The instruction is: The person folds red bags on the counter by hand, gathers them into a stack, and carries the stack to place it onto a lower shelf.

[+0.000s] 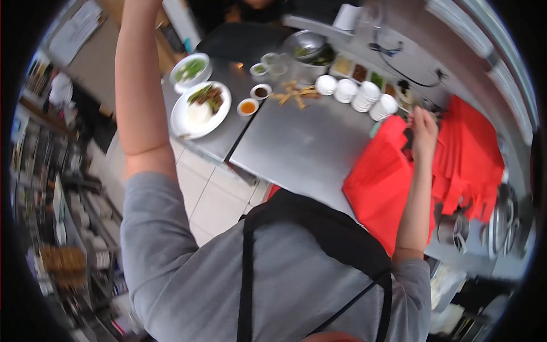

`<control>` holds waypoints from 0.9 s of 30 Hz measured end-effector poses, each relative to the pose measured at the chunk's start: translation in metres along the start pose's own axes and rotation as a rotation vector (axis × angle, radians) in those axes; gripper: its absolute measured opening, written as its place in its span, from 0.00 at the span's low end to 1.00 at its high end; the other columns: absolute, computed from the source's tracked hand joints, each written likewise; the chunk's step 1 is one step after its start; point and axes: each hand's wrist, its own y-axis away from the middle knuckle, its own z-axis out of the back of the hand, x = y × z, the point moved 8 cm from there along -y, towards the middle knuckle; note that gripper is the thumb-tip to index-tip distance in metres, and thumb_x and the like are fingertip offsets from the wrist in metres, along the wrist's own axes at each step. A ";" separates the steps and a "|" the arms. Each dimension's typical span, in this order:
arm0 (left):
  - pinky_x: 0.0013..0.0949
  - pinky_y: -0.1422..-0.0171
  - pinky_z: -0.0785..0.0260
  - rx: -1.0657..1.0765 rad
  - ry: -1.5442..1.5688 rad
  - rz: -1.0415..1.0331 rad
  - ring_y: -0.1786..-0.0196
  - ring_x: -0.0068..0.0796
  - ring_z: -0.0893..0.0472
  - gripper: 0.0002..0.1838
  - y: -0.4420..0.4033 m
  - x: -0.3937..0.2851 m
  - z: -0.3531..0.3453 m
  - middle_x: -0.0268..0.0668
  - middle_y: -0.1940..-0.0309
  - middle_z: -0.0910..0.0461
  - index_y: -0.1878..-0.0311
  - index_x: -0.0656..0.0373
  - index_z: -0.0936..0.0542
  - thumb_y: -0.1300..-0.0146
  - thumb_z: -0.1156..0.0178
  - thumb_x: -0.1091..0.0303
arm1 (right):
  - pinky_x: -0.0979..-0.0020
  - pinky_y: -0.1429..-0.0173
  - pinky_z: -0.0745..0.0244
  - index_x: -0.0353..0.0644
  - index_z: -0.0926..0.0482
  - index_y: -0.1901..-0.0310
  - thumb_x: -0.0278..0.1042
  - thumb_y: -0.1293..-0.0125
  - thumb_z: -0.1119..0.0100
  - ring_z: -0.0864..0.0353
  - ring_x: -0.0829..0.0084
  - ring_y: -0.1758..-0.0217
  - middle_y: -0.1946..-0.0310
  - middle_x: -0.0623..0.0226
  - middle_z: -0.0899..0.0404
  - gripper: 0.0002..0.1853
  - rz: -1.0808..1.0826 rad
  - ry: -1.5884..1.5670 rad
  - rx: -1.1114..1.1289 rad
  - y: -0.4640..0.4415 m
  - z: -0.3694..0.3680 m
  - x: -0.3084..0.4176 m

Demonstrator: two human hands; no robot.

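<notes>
My right hand [423,130] is closed above the back right of the steel counter, beside red bags [476,148]. Whether anything is in its fingers I cannot make out. Another red bag [379,182] spreads below and left of that hand. Stacks of small white cups or lids [364,97] stand just to its left. My left arm [142,85] stretches up past the top edge, so the left hand is out of view. Near that arm are a white plate [178,117] with rice and a cooked dish, and a white bowl [191,73] of greens.
Small sauce cups [248,107] and brown sticks or strips [293,94] lie on the steel counter [296,148]. Behind them are a metal pot [312,73] and condiment trays [359,73]. Pots [453,228] stand at the right. Shelving [62,251] lines the left.
</notes>
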 end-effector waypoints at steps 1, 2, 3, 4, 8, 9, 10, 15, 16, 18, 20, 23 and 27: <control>0.33 0.44 0.38 -0.019 0.034 0.024 0.49 0.31 0.28 0.14 0.017 0.011 0.022 0.39 0.49 0.30 0.58 0.60 0.22 0.46 0.39 0.64 | 0.83 0.65 0.36 0.36 0.23 0.63 0.31 0.38 0.47 0.31 0.85 0.70 0.70 0.73 0.25 0.08 0.085 0.071 -0.011 0.005 -0.005 0.011; 0.30 0.46 0.37 0.017 0.026 0.163 0.51 0.27 0.28 0.14 0.035 0.023 0.045 0.36 0.51 0.28 0.57 0.62 0.23 0.46 0.40 0.65 | 0.84 0.64 0.37 0.35 0.24 0.64 0.29 0.38 0.46 0.31 0.85 0.69 0.69 0.72 0.25 0.07 0.093 0.056 -0.016 0.013 -0.015 0.018; 0.30 0.46 0.37 0.021 -0.002 0.180 0.51 0.27 0.28 0.14 0.051 0.030 0.063 0.36 0.51 0.28 0.57 0.62 0.23 0.46 0.40 0.65 | 0.84 0.63 0.38 0.35 0.24 0.64 0.28 0.39 0.45 0.32 0.85 0.69 0.68 0.72 0.25 0.06 0.100 0.042 -0.028 0.020 -0.023 0.022; 0.29 0.46 0.37 -0.023 0.014 0.378 0.51 0.27 0.28 0.14 0.073 0.051 0.081 0.36 0.53 0.27 0.56 0.63 0.24 0.46 0.40 0.68 | 0.84 0.64 0.38 0.34 0.24 0.65 0.27 0.41 0.43 0.32 0.86 0.70 0.71 0.73 0.26 0.05 0.068 0.030 -0.027 0.023 -0.024 0.011; 0.31 0.47 0.34 -0.125 0.176 0.619 0.50 0.29 0.26 0.15 0.152 0.128 0.135 0.39 0.55 0.24 0.53 0.64 0.24 0.43 0.42 0.67 | 0.84 0.65 0.37 0.36 0.24 0.66 0.27 0.41 0.43 0.33 0.86 0.73 0.76 0.77 0.29 0.05 -0.026 0.241 0.063 0.020 -0.026 -0.022; 0.31 0.47 0.34 -0.127 0.177 0.615 0.50 0.29 0.26 0.15 0.161 0.127 0.135 0.39 0.55 0.24 0.53 0.64 0.24 0.43 0.42 0.67 | 0.84 0.65 0.37 0.36 0.24 0.66 0.27 0.41 0.43 0.33 0.86 0.73 0.76 0.77 0.29 0.05 -0.023 0.240 0.061 0.019 -0.034 -0.016; 0.28 0.49 0.34 -0.157 0.203 0.664 0.51 0.26 0.26 0.14 0.173 0.127 0.137 0.38 0.56 0.23 0.55 0.63 0.23 0.43 0.41 0.66 | 0.84 0.65 0.37 0.36 0.24 0.66 0.27 0.41 0.44 0.34 0.86 0.73 0.76 0.76 0.29 0.04 0.075 0.190 0.036 0.018 -0.043 0.000; 0.27 0.48 0.33 -0.314 0.146 0.798 0.52 0.24 0.26 0.16 0.238 0.107 0.120 0.38 0.55 0.24 0.53 0.64 0.24 0.42 0.42 0.67 | 0.83 0.61 0.35 0.35 0.23 0.65 0.25 0.38 0.49 0.28 0.85 0.68 0.70 0.72 0.24 0.05 0.412 0.162 -0.118 0.018 -0.048 0.069; 0.26 0.48 0.34 -0.292 0.145 0.828 0.52 0.25 0.26 0.14 0.256 0.105 0.106 0.38 0.56 0.23 0.53 0.64 0.24 0.41 0.42 0.67 | 0.83 0.61 0.34 0.35 0.23 0.65 0.25 0.38 0.49 0.28 0.84 0.67 0.69 0.72 0.23 0.05 0.364 0.179 -0.173 0.015 -0.036 0.072; 0.25 0.48 0.36 -0.176 0.137 0.885 0.55 0.22 0.26 0.12 0.286 0.099 0.066 0.37 0.57 0.23 0.56 0.64 0.24 0.40 0.45 0.68 | 0.81 0.64 0.35 0.35 0.23 0.67 0.26 0.38 0.49 0.28 0.85 0.69 0.70 0.71 0.23 0.05 0.376 0.189 -0.263 0.009 -0.019 0.082; 0.26 0.48 0.36 -0.019 0.282 0.987 0.56 0.22 0.27 0.09 0.307 0.076 0.014 0.35 0.62 0.24 0.60 0.65 0.24 0.39 0.46 0.69 | 0.79 0.68 0.36 0.36 0.23 0.68 0.26 0.39 0.48 0.30 0.83 0.73 0.74 0.69 0.24 0.05 0.408 0.315 -0.329 0.000 -0.005 0.104; 0.27 0.50 0.35 0.193 0.617 1.040 0.54 0.24 0.27 0.07 0.329 0.017 -0.060 0.34 0.60 0.26 0.59 0.62 0.24 0.41 0.46 0.75 | 0.74 0.64 0.34 0.41 0.22 0.64 0.23 0.46 0.45 0.29 0.71 0.69 0.72 0.64 0.25 0.08 0.808 0.538 -0.518 -0.009 0.006 0.156; 0.26 0.57 0.32 0.534 0.858 0.792 0.58 0.27 0.25 0.09 0.333 -0.077 -0.115 0.39 0.59 0.24 0.60 0.62 0.23 0.45 0.44 0.78 | 0.71 0.60 0.35 0.46 0.23 0.57 0.21 0.53 0.46 0.30 0.64 0.60 0.63 0.67 0.26 0.19 1.129 0.979 -0.856 -0.016 0.011 0.204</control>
